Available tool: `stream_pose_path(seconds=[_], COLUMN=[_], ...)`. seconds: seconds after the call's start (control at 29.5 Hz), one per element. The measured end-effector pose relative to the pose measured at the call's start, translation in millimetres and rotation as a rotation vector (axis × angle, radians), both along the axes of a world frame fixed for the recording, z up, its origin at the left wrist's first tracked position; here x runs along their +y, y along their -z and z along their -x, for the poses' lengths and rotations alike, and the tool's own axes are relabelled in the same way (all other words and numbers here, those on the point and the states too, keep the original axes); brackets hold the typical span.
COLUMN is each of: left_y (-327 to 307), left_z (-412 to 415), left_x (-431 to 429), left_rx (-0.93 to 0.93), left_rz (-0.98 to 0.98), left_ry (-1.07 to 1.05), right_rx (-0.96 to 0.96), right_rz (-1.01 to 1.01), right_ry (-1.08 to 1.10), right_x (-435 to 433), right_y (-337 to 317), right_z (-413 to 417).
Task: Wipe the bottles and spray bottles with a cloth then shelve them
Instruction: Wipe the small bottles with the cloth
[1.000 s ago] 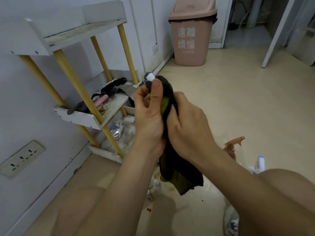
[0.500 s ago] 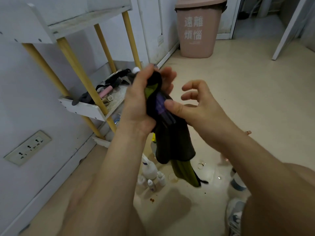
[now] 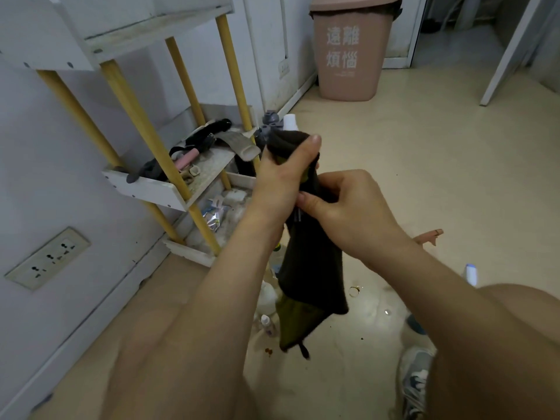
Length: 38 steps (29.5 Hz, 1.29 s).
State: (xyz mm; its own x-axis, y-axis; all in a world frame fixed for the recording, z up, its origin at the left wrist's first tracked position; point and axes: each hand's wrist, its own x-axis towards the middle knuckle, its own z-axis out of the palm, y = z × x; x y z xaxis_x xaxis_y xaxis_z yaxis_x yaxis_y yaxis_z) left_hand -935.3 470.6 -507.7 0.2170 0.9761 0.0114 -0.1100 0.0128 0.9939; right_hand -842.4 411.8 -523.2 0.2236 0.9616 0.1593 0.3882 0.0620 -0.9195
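Observation:
My left hand [image 3: 280, 174] grips a dark cloth [image 3: 312, 268] wrapped round a bottle whose white cap [image 3: 290, 122] sticks out above my fingers. My right hand [image 3: 342, 207] has its fingers curled round the cloth and the bottle's lower part, which shows a dark purple strip. The cloth hangs down below both hands, with an olive-green layer at its bottom. On the floor under my arms stand small bottles [image 3: 267, 322] and a white bottle [image 3: 268, 294]. A pink spray trigger [image 3: 430, 236] pokes out behind my right forearm.
A white shelf rack with yellow posts [image 3: 142, 125] stands against the left wall, its middle shelf [image 3: 169, 189] holding dark tools and a pink handle. A pink bin [image 3: 348, 53] stands at the back. A wall socket [image 3: 45, 257] sits low left. My shoe [image 3: 415, 380] is at lower right.
My right hand had opened with fingers lifted half a second ago; it has closed again round the cloth-covered bottle. My left hand has stayed wrapped near the top.

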Motion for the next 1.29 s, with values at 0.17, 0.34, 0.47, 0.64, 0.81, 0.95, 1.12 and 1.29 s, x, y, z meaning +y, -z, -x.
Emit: stream_pose_path(seconds=[0.17,0.34,0.47,0.64,0.81,0.95,1.12,1.29], left_y=[14,13,4,5,24,25,24,17], left_z=[-2,3,4,7,-3,-1,5,1], left_x=[-6,-6,-9,-6,-6,-1,3,-6], left_rx=[-0.058,-0.124,-0.108,0.039,0.293,0.461,0.450,0.325], left_rz=[0.226,0.141,0.046,-0.085,-0.135,-0.286,-0.296,-0.269], left_ry=[0.026,-0.008,0.110,0.316,0.322,0.334,0.449,0.455], right_rx=[-0.425,-0.473,0.263,0.232,0.183,0.451,0.361,0.709], right_rz=[-0.201,-0.090,0.083,0.172,0.082,0.163,0.025,0.054], right_ry=[0.112,-0.022,-0.061,-0.085,-0.084,-0.091,0.004,-0.014], right_x=[-1,-7,-12,-6,-6,-6,-6,-7], right_y=[2,-20,-33,-27,-11,-14,-16,-21], right_z=[3,-12,-32,-33,-20,-24,-27,-36])
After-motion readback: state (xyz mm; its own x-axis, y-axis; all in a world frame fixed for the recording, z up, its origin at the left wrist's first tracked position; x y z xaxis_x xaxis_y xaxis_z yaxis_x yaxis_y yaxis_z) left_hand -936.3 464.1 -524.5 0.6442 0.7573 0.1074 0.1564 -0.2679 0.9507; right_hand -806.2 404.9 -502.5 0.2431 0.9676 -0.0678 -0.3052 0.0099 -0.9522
